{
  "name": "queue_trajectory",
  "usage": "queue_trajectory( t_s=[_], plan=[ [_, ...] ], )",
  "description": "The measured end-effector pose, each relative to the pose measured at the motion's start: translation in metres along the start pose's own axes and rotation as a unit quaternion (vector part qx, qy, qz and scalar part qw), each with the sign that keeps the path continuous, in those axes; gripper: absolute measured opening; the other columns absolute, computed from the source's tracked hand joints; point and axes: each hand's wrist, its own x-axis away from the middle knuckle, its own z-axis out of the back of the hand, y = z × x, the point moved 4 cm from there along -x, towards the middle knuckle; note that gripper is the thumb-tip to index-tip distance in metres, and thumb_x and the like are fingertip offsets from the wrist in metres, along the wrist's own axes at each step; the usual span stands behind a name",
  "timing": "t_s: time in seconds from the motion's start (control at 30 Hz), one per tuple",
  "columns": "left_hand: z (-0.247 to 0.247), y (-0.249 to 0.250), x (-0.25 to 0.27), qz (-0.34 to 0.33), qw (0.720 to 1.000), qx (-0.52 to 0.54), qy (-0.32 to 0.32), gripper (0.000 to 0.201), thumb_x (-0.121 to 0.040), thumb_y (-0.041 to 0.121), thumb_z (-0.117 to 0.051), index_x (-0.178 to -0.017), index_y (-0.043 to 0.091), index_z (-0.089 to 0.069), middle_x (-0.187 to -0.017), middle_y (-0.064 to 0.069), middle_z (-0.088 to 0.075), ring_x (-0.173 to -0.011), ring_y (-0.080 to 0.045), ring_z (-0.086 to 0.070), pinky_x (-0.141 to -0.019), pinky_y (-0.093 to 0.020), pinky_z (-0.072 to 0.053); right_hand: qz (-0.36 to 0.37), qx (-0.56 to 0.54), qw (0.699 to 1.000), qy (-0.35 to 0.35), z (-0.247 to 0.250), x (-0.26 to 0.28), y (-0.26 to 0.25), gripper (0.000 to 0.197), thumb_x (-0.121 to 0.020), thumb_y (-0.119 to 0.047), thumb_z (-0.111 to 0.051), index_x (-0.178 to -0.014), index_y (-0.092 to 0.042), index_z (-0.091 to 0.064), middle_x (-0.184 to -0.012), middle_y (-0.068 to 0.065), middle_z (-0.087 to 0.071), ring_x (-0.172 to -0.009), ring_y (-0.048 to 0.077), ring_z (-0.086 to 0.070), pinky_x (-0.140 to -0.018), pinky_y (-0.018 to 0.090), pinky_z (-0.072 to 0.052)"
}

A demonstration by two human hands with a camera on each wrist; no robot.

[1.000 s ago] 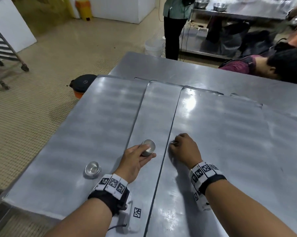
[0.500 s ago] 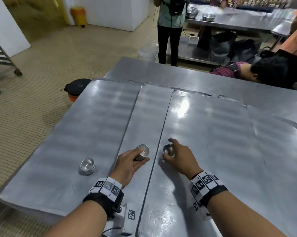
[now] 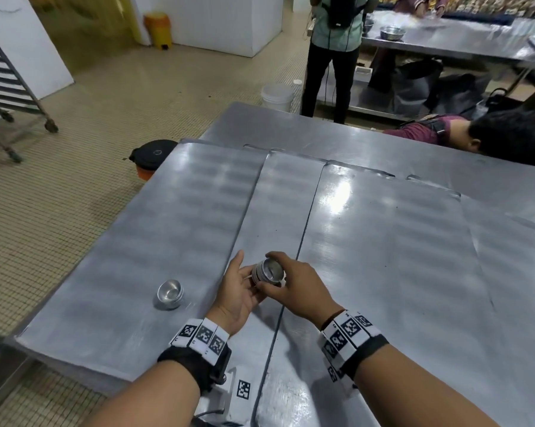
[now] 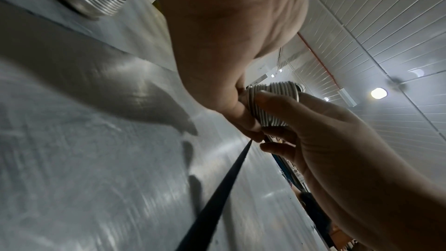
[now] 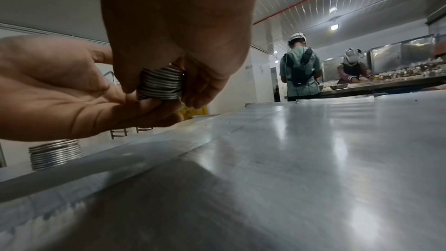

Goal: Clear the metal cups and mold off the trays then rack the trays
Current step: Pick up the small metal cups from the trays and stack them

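Observation:
A ribbed stack of small metal cups is held on its side just above the trays, between both hands. My left hand lies palm up beneath it, fingers curled under the stack and thumb against its side. My right hand grips the same stack from above and from the right. A second stack of metal cups stands alone on the left tray. A narrow middle tray and a right tray lie flat alongside.
The trays lie on a steel table whose left edge drops to the floor. A wheeled tray rack stands far left. A black and orange container sits on the floor. One person leans on the table's far right, another stands behind.
Each hand held its own cups on the trays a second ago. The hands have come together, and the cups now form one stack lifted between them.

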Motion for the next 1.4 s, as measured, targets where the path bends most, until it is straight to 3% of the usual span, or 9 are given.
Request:
queue_trajectory(
  t_s=[0.4,0.57,0.63,0.73,0.8,0.9,1.03,1.23,1.4],
  plan=[
    [0.021,0.008,0.002,-0.007,0.999,-0.045,0.015,0.073,-0.093,0.073,-0.037,-0.131,0.015,-0.059,-0.119,-0.016,-0.073,-0.108,-0.032,-0.071,-0.08,-0.042,-0.058,-0.015,-0.017,1.0,-0.014,-0.02,-0.009,-0.012,0.05,-0.075,-0.046,-0.078,-0.116,-0.028,-0.055,-0.095,-0.006,-0.071,-0.083,0.015,-0.064,-0.071,0.031,-0.051],
    [0.042,0.034,0.01,-0.032,0.987,-0.147,0.06,0.059,-0.099,0.067,-0.035,-0.115,0.019,-0.065,-0.105,-0.016,-0.076,-0.089,-0.031,-0.076,-0.074,-0.041,-0.059,-0.021,-0.044,0.999,-0.004,-0.025,-0.011,-0.017,0.048,-0.074,-0.045,-0.081,-0.111,-0.027,-0.056,-0.09,-0.007,-0.072,-0.08,0.016,-0.066,-0.07,0.033,-0.054],
    [0.064,0.061,0.017,-0.122,0.952,-0.26,0.109,0.04,-0.101,0.052,-0.049,-0.102,0.017,-0.068,-0.095,-0.012,-0.075,-0.07,-0.021,-0.072,-0.059,-0.032,-0.052,-0.033,-0.052,0.998,0.003,-0.027,-0.012,-0.017,0.047,-0.074,-0.043,-0.081,-0.11,-0.029,-0.055,-0.089,-0.009,-0.071,-0.08,0.016,-0.067,-0.071,0.034,-0.054],
    [0.111,0.101,0.033,-0.24,0.819,-0.485,0.19,0.019,-0.089,0.037,-0.073,-0.101,0.023,-0.07,-0.096,0.002,-0.07,-0.077,-0.011,-0.067,-0.065,-0.027,-0.049,-0.05,-0.064,0.997,0.007,-0.031,-0.013,-0.016,0.046,-0.072,-0.045,-0.082,-0.107,-0.034,-0.054,-0.086,-0.014,-0.07,-0.08,0.012,-0.067,-0.07,0.032,-0.055],
    [0.139,0.113,0.035,-0.23,0.752,-0.588,0.189,0.039,-0.082,0.04,-0.078,-0.117,0.028,-0.065,-0.115,0.009,-0.061,-0.098,-0.011,-0.062,-0.079,-0.027,-0.05,-0.059,-0.064,0.996,0.012,-0.034,-0.014,-0.015,0.046,-0.071,-0.046,-0.082,-0.106,-0.036,-0.054,-0.084,-0.016,-0.069,-0.079,0.012,-0.067,-0.07,0.03,-0.055],
    [0.163,0.108,0.023,-0.153,0.719,-0.669,0.105,0.076,-0.068,0.049,-0.082,-0.135,0.036,-0.05,-0.132,0.016,-0.046,-0.117,-0.008,-0.053,-0.098,-0.031,-0.048,-0.073,-0.062,0.995,0.015,-0.041,-0.013,-0.016,0.046,-0.07,-0.047,-0.082,-0.105,-0.037,-0.054,-0.084,-0.016,-0.069,-0.08,0.012,-0.067,-0.07,0.03,-0.054],
    [0.169,0.09,0.0,-0.112,0.66,-0.742,0.032,0.057,-0.071,0.041,-0.078,-0.122,0.034,-0.054,-0.121,0.01,-0.054,-0.107,-0.02,-0.06,-0.089,-0.032,-0.051,-0.097,-0.054,0.994,0.005,-0.048,-0.01,-0.019,0.044,-0.069,-0.049,-0.08,-0.103,-0.04,-0.053,-0.083,-0.014,-0.07,-0.077,0.008,-0.066,-0.068,0.027,-0.053],
    [0.163,0.093,-0.007,-0.159,0.674,-0.721,0.009,0.032,-0.069,0.034,-0.076,-0.086,0.025,-0.051,-0.089,0.007,-0.061,-0.081,-0.02,-0.059,-0.067,-0.031,-0.047,-0.143,-0.097,0.985,0.022,-0.05,0.003,-0.021,0.041,-0.069,-0.041,-0.083,-0.101,-0.038,-0.058,-0.085,-0.014,-0.071,-0.078,0.003,-0.066,-0.069,0.024,-0.052],
    [0.107,0.104,0.01,-0.193,0.681,-0.706,-0.029,0.033,-0.069,0.032,-0.083,-0.086,0.026,-0.056,-0.086,0.011,-0.064,-0.077,-0.008,-0.062,-0.062,-0.027,-0.047,-0.17,-0.127,0.975,0.059,-0.033,0.034,-0.014,0.041,-0.068,-0.043,-0.082,-0.1,-0.035,-0.058,-0.086,-0.013,-0.071,-0.079,0.004,-0.067,-0.07,0.026,-0.054]
  ],
)
